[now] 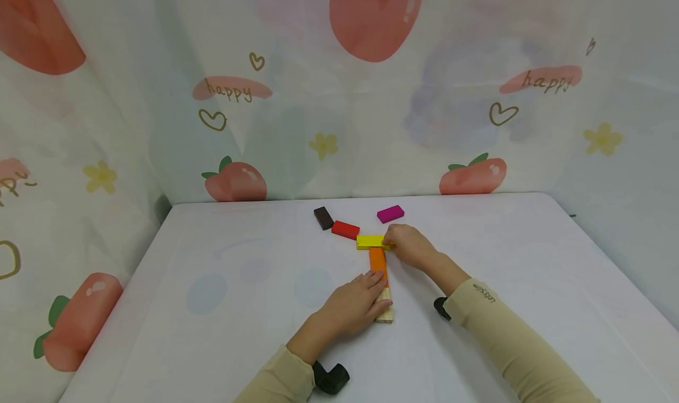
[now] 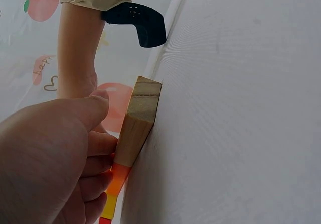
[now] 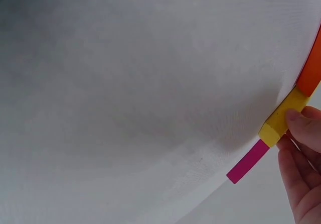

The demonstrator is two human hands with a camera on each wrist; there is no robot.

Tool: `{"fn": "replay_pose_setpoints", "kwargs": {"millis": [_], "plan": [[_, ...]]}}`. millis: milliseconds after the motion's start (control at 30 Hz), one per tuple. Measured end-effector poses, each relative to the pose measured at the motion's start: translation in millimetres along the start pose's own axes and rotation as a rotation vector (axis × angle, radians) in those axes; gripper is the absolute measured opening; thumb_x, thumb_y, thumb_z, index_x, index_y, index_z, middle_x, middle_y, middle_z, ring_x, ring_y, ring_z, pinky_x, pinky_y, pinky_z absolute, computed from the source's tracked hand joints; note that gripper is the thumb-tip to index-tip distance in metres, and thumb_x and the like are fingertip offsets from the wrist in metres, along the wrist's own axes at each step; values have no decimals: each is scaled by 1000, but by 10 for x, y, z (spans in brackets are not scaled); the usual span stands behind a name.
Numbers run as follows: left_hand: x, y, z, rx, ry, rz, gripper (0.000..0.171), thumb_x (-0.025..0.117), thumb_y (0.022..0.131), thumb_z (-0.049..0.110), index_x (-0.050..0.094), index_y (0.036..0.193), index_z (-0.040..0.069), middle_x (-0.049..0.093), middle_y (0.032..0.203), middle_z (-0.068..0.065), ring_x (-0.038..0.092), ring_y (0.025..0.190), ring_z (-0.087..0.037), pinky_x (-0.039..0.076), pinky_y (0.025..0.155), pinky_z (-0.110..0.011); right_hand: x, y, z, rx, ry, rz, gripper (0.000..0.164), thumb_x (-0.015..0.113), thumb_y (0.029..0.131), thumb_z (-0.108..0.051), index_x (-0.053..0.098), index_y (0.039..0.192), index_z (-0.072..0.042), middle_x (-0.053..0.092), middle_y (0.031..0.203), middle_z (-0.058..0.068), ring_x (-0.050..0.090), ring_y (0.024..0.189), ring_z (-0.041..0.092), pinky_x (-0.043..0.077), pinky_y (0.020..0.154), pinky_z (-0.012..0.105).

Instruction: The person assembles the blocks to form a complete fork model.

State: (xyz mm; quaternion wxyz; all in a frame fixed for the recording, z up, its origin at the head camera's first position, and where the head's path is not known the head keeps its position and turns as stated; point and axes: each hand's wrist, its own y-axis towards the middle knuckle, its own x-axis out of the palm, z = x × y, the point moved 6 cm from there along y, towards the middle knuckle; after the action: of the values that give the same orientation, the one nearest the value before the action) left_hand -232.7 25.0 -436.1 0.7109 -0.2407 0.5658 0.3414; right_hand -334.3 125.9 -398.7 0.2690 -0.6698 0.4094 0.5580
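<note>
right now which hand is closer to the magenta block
Right. The right hand pinches the yellow block, just nearer the person than the magenta block; the left hand is farther back toward the person, touching the orange block.

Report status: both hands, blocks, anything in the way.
Right hand pinching yellow block. Left hand resting over orange block, plain block. Nothing visibly in the way.

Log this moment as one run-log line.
left grip: touches orange block, wooden block | right grip: pinches yellow block | farther back: red block, dark block, magenta block
</note>
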Motion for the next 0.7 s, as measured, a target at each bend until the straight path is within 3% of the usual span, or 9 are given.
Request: {"fn": "replay_pose_setpoints", "kwargs": {"millis": [700], "plan": [[28,12,-12,-14,-8,-15,56,34,97,46,43,137,8,37,143,-4,28,133,-15,26,106,-29,6,-2,-16,-14,13,-8,14,66,79,8,71,91,3,63,84,8,59,79,23,50,82,37]]}}
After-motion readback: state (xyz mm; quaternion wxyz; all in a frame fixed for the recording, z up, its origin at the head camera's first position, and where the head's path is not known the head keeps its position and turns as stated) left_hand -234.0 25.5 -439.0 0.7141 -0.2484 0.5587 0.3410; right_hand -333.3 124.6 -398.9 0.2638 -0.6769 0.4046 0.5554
